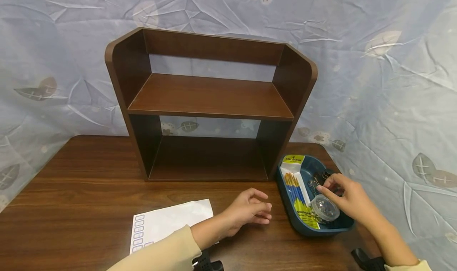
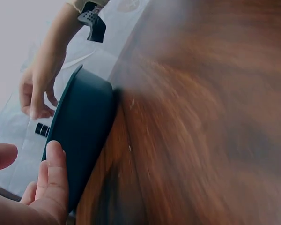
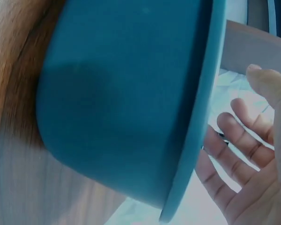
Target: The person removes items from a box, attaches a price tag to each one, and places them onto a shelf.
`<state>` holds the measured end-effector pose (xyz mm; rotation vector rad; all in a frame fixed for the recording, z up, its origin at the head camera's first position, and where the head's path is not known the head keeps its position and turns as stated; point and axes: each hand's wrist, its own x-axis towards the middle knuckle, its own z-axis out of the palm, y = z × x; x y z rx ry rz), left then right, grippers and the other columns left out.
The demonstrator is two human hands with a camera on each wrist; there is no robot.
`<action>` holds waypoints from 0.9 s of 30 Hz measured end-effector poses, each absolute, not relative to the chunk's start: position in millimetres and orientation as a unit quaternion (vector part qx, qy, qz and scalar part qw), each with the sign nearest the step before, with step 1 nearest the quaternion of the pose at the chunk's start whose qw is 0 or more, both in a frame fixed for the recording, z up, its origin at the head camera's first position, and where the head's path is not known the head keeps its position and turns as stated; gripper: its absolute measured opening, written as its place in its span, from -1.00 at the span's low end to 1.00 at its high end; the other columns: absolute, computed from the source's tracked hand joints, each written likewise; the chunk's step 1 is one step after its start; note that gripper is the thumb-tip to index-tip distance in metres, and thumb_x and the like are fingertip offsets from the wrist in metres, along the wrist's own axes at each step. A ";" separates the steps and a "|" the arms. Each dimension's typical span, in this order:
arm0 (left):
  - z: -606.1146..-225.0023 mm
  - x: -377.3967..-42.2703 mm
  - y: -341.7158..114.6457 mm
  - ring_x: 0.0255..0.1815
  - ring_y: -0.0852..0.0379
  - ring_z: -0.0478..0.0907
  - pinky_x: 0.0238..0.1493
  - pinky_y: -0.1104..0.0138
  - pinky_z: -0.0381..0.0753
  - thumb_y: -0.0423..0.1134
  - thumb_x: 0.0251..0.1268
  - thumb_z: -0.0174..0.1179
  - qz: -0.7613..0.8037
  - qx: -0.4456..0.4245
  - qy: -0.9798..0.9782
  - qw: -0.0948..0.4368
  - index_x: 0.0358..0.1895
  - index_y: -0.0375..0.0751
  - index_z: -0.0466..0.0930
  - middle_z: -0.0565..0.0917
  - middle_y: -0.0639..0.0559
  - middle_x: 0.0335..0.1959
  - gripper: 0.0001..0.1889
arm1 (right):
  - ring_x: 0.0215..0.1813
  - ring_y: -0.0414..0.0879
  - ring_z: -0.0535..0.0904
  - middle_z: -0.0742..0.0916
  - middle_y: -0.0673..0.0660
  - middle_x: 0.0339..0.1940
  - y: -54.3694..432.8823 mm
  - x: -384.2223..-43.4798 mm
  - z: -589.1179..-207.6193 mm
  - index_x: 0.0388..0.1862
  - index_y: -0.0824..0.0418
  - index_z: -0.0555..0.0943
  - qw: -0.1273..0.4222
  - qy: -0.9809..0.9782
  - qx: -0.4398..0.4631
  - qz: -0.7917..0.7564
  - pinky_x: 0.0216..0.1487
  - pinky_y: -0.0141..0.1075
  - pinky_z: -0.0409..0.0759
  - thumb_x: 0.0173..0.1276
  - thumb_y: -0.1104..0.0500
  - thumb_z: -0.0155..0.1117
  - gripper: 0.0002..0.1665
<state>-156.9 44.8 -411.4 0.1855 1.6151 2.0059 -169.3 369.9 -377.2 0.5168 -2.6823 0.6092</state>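
Observation:
A dark blue plastic bin [image 1: 285, 201] stands at the right of the table. In it lie a pack of artist brushes [image 1: 294, 189], a round clear container [image 1: 325, 208] and some small dark items whose kind is hard to make out. My right hand [image 1: 348, 195] hangs over the bin's right side, fingertips near those dark items. In the right wrist view its fingers [image 3: 241, 140] are loosely bent, with nothing seen between them. My left hand [image 1: 248, 211] hovers left of the bin, fingers relaxed and holding nothing. A black ribbed cylinder [image 2: 42, 129] pokes above the rim in the left wrist view.
A brown two-tier wooden shelf [image 1: 210, 96] stands at the back of the table, close beside the bin. White paper [image 1: 171, 221] with printed boxes lies partly under my left forearm. Patterned cloth [image 1: 392, 104] hangs behind and to the right.

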 end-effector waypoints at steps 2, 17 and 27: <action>-411.8 -156.0 52.8 -0.28 0.13 0.73 -0.09 0.24 0.84 -0.40 0.40 0.26 0.755 0.065 0.590 0.278 0.28 -0.39 0.40 0.70 -0.31 0.00 -0.55 | -0.41 -0.46 0.50 0.68 -0.07 -0.40 372.7 -170.6 -377.5 -0.35 0.04 0.58 0.170 -0.946 0.171 0.217 -0.44 -0.42 0.57 0.34 0.18 0.53 -0.77; -418.4 -151.8 97.1 -0.26 0.08 0.75 -0.06 0.18 0.85 -0.47 0.35 0.30 0.784 0.031 0.562 0.262 0.19 -0.28 0.41 0.66 -0.11 -0.20 -0.59 | -0.20 -0.03 0.70 0.75 0.35 -0.14 387.6 -179.1 -377.5 0.06 0.41 0.54 0.145 -0.966 0.036 0.212 -0.30 -0.45 0.61 0.40 -0.02 0.48 -0.43; -425.0 -152.1 107.2 -0.37 0.16 0.71 -0.10 0.23 0.85 -0.52 0.33 0.31 0.793 0.031 0.550 0.260 0.18 -0.26 0.39 0.66 -0.08 -0.29 -0.57 | -0.08 0.14 0.75 0.75 0.43 -0.03 392.3 -184.9 -384.4 0.20 0.45 0.52 0.145 -0.961 0.064 0.228 -0.14 -0.40 0.75 0.38 0.10 0.51 -0.40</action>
